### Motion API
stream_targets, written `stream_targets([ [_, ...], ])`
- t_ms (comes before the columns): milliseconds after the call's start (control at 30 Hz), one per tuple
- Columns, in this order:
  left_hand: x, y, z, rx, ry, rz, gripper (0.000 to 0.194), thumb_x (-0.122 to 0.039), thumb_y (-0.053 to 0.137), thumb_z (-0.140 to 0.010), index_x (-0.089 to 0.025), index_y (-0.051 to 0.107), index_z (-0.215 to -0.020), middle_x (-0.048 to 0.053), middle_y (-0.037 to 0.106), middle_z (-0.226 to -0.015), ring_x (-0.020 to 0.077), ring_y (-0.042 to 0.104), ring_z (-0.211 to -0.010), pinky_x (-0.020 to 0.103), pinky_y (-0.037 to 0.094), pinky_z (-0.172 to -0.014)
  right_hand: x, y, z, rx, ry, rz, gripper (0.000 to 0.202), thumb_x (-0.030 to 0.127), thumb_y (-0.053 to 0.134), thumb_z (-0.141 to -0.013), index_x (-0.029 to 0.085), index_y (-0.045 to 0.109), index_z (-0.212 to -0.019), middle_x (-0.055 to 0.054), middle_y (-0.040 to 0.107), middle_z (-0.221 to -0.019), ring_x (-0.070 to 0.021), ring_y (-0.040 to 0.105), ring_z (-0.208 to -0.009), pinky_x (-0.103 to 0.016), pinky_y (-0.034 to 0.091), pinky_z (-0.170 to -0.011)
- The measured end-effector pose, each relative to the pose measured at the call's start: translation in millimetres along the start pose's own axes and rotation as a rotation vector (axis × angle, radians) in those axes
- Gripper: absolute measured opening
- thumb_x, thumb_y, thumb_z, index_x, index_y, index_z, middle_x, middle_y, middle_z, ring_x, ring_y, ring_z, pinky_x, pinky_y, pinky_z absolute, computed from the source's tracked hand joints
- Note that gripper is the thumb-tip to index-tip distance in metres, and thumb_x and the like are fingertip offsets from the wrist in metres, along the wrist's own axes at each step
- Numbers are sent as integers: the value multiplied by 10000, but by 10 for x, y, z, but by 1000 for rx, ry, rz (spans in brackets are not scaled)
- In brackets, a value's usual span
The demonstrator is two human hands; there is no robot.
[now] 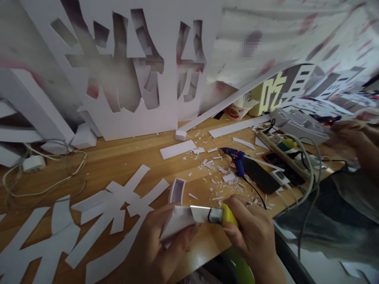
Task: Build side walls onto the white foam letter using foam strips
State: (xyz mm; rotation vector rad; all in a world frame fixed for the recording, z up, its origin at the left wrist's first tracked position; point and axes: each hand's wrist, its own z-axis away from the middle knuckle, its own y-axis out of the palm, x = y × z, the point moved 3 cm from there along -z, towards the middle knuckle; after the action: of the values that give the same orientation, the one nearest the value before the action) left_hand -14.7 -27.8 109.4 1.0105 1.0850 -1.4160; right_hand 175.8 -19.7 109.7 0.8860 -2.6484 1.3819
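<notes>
My left hand (pixel 166 242) is closed around a white foam-board piece (pixel 177 221) near the front of the table. In my right hand (pixel 251 232) is a yellow utility knife (pixel 229 215), its blade out and pointing left. The blade meets the right edge of the white piece; whether it cuts in, I cannot tell. Just behind the left hand stands a small open white box-shaped piece (pixel 177 191). Flat white cut-out character strokes (pixel 118 201) lie to the left.
A blue glue gun (pixel 237 157) lies among white scraps (pixel 213 167), beside a black phone (pixel 260 175). Behind stands a white board with cut-out characters (pixel 133 114). A power strip (pixel 281 152) and cables are to the right, near another person's hands (pixel 352 134).
</notes>
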Motion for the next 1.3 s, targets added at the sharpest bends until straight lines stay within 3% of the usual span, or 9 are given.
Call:
stream_targets([
  [100,-72,-12,-39,38,63,2,290,-521,709,-758,-235,733,-714,19,676,-612,172,617,-560,255,498,-547,31,22,-3,28,-13,-23,597,640,246,-1014,221,545,-712,-3,588,-609,-114,487,-489,-275,308,-501],
  [333,-14,-46,-41,13,14,12,277,-496,718,-763,-219,730,-744,36,681,-669,177,627,-614,247,535,-554,89,33,-69,26,-28,44,632,645,233,-1015,218,555,-677,-2,606,-586,-105,511,-453,-260,336,-476],
  [500,-32,-25,-108,135,63,22,247,-478,695,-799,-236,740,-781,25,680,-668,165,641,-588,227,553,-531,80,-2,-56,6,-45,137,632,626,221,-1023,216,560,-682,2,574,-560,-115,513,-455,-265,350,-480],
  [600,-43,-17,-133,146,73,62,223,-455,692,-816,-238,738,-798,10,674,-659,155,642,-573,216,552,-522,53,6,-48,3,-50,155,629,631,223,-1021,224,564,-683,-9,595,-582,-129,540,-496,-268,357,-500],
  [867,-74,15,-99,87,-36,106,299,-509,719,-768,-210,738,-770,18,682,-671,141,622,-562,219,550,-519,-91,154,79,-5,-23,138,593,656,271,-1002,227,592,-748,-20,616,-657,-139,483,-541,-294,322,-551],
  [1100,43,-36,-72,69,-243,239,384,-536,782,-698,-175,746,-825,64,734,-746,162,648,-574,239,547,-494,-324,-76,99,-158,154,200,544,579,275,-1031,220,545,-724,30,437,-528,-123,381,-445,-283,252,-479],
  [1300,7,27,-141,81,-170,169,392,-547,756,-737,-162,741,-806,39,688,-683,143,619,-577,216,531,-494,-108,150,139,18,107,20,580,642,264,-1008,216,560,-750,24,516,-585,-110,426,-456,-282,284,-506],
])
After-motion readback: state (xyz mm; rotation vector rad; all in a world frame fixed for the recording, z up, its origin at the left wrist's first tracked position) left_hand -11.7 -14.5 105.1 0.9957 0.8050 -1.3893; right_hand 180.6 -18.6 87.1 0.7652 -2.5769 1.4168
